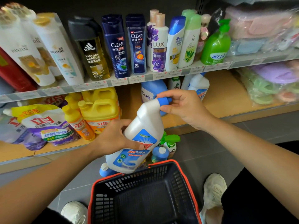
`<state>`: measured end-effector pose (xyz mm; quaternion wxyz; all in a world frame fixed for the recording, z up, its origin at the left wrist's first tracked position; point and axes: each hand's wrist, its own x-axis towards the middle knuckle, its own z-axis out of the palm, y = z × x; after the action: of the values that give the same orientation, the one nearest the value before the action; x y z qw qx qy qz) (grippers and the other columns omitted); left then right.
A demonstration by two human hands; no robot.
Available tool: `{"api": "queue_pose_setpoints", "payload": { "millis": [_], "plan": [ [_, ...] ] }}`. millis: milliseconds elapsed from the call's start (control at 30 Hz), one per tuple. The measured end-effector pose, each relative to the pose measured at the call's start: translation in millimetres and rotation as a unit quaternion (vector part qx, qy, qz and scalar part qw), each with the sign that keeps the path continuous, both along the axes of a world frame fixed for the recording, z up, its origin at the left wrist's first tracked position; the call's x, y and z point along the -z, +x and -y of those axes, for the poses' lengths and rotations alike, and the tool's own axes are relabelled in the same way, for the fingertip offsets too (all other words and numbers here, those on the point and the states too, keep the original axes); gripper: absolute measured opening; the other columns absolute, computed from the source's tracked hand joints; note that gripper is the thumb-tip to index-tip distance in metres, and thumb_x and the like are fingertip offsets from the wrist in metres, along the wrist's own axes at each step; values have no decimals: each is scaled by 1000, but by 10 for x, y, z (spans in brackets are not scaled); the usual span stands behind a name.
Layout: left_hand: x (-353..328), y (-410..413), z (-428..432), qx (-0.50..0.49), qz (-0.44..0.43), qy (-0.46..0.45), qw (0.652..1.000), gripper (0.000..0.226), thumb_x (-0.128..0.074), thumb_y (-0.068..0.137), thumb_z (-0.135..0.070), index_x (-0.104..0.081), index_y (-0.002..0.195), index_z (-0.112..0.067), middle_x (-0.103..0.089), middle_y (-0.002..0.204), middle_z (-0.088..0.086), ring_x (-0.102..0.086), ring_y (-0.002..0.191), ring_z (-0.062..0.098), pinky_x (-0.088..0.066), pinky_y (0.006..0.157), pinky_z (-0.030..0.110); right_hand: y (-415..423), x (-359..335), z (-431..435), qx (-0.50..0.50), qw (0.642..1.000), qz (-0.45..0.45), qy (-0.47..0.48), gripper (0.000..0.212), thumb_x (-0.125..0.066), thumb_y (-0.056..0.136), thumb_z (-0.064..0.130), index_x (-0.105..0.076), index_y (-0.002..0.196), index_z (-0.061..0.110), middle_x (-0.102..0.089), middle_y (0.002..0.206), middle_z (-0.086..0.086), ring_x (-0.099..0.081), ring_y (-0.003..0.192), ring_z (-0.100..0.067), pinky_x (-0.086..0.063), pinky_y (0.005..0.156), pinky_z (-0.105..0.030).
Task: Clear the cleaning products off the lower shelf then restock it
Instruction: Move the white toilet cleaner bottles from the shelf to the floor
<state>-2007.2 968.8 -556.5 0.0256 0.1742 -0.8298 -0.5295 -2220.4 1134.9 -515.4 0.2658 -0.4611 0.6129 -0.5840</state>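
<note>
The left hand grasps the white cleaner bottle by its body and the right hand pinches its blue cap, probably to steady the bottle over the basket.

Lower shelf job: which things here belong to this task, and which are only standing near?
Belong to the job:
- white toilet cleaner bottle, held by left hand and right hand
- yellow detergent jugs
- refill pouch
- basket
- bottles on the floor

Only nearby:
- shampoo bottles on the upper shelf
- green soap pump

White toilet-cleaner bottle with blue cap, tilted above the basket; yellow jugs stand on the lower shelf.
</note>
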Motion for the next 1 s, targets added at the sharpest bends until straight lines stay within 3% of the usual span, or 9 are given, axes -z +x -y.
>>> {"api": "queue_pose_setpoints", "payload": {
  "millis": [267,433,567,700,833,933,1000],
  "plan": [
    [-69,-16,-78,-11,10,35,999,51,-97,62,-28,-73,106,-19,-79,100,-2,-77,86,21,-64,72,48,-8,-30,38,50,998,37,0,21,-71,91,9,-74,104,25,-79,93,4,-75,74,-17,-58,71,-21],
    [-141,-46,-113,-32,-1,68,997,49,-95,65,-23,-73,108,-16,-79,100,1,-78,86,24,-64,72,46,3,12,59,95,984,145,-34,25,-65,95,5,-68,117,16,-78,97,-2,-76,81,-21,-59,79,-26],
    [-178,-50,-110,-80,-23,112,990,45,-93,65,-18,-75,106,-16,-79,100,3,-77,87,27,-64,72,46,50,-20,17,112,986,119,13,30,-68,92,3,-64,120,12,-78,96,-9,-75,84,-21,-61,76,-32],
    [-235,-52,-101,-113,-56,178,976,43,-92,61,-24,-77,102,-20,-79,102,7,-77,89,30,-63,65,37,180,85,-11,15,979,129,154,37,-73,89,14,-64,125,16,-73,116,-8,-71,104,-20,-58,94,-49],
    [-263,-45,-108,-116,-77,249,958,39,-88,65,-22,-78,102,-20,-77,106,11,-76,93,32,-62,66,34,354,193,-51,-110,960,182,184,69,-76,84,3,-45,142,25,-71,123,-7,-68,114,-25,-58,94,-44],
    [-240,-13,-128,-112,-88,277,950,38,-86,71,-22,-77,107,-19,-76,111,12,-75,97,33,-62,69,35,568,349,-76,-110,963,176,174,70,-80,78,-5,-48,136,15,-70,125,-8,-68,116,-23,-57,94,-43],
    [-214,7,-140,-109,-100,295,944,43,-85,74,-23,-73,114,-16,-75,115,13,-74,101,34,-62,72,36,657,430,-110,-86,968,177,156,68,-83,74,-7,-52,131,14,-73,120,-6,-70,111,-21,-60,87,-37]
  ]
}}
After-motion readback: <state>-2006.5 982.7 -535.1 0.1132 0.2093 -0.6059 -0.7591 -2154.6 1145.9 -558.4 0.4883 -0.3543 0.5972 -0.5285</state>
